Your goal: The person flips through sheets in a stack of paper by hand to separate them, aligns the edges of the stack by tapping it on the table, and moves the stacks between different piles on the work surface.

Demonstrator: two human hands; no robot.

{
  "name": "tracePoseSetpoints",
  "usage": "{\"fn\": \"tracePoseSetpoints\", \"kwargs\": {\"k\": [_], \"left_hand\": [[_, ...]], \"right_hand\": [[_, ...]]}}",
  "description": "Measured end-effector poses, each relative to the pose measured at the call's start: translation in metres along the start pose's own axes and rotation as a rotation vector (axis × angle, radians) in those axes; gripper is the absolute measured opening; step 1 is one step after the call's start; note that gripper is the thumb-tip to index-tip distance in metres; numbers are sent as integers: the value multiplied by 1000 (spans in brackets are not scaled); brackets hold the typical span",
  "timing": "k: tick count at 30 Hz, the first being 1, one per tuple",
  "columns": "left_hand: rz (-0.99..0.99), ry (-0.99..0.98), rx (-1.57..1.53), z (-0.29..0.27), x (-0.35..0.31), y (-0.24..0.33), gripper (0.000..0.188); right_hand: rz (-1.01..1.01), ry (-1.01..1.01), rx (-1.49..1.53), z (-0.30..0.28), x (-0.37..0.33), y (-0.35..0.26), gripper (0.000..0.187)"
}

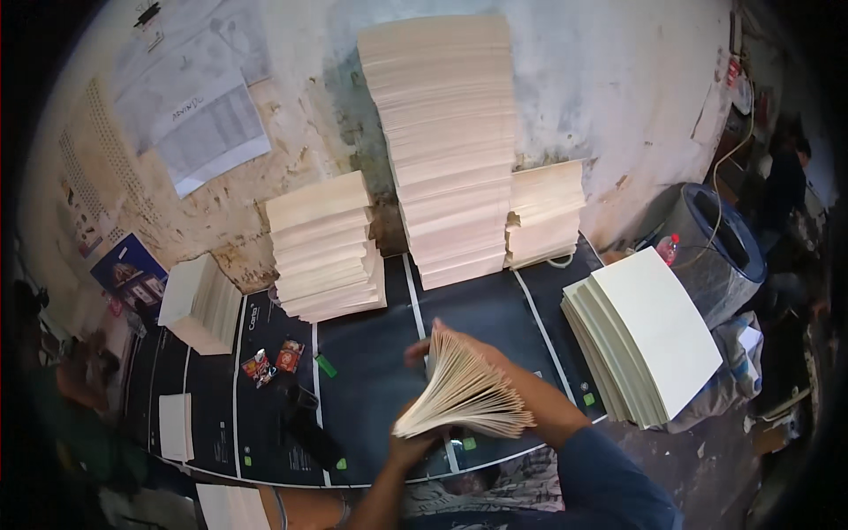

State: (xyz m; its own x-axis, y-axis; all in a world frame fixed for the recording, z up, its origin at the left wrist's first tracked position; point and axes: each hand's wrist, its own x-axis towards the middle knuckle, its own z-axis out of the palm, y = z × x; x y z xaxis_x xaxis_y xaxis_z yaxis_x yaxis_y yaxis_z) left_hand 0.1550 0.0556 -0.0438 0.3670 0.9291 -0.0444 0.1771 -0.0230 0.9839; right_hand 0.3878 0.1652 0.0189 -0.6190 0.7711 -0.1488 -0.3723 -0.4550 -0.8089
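A thick stack of cream paper sheets (468, 389) is bent and fanned out between my hands, above the near part of the dark table. My left hand (411, 444) grips its lower left end, with the fingers partly hidden under the paper. My right hand (473, 343) reaches around behind the upper end. Its fingertips show to the left of the stack, slightly blurred, while the paper covers much of the palm.
A tall paper stack (455, 159) stands against the wall between shorter stacks (327, 247) (548, 212). Large white sheets (658, 327) are piled at the right, near a blue-rimmed barrel (724, 234). Small red packets (290, 356) and a black object (309, 428) lie left.
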Motion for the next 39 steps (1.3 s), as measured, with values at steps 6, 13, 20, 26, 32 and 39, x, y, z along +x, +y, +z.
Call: {"fn": "tracePoseSetpoints", "kwargs": {"k": [6,13,20,26,32,39], "left_hand": [[9,207,-567,11,-15,37,60],[-69,114,-306,12,-29,18,54],[-31,237,-267,19,-28,19,41],[-400,113,-552,-19,-19,12,38],[-638,14,-384,-38,-5,2,46],[-538,124,-517,-30,-9,7,46]], "right_hand": [[5,455,165,17,-14,32,69],[-207,473,-204,27,-62,75,61],[-103,603,-349,14,-70,89,59],[309,775,-1375,57,-92,-11,54],[34,437,-2139,103,-19,22,64],[-202,529,-1616,14,-19,96,68]]}}
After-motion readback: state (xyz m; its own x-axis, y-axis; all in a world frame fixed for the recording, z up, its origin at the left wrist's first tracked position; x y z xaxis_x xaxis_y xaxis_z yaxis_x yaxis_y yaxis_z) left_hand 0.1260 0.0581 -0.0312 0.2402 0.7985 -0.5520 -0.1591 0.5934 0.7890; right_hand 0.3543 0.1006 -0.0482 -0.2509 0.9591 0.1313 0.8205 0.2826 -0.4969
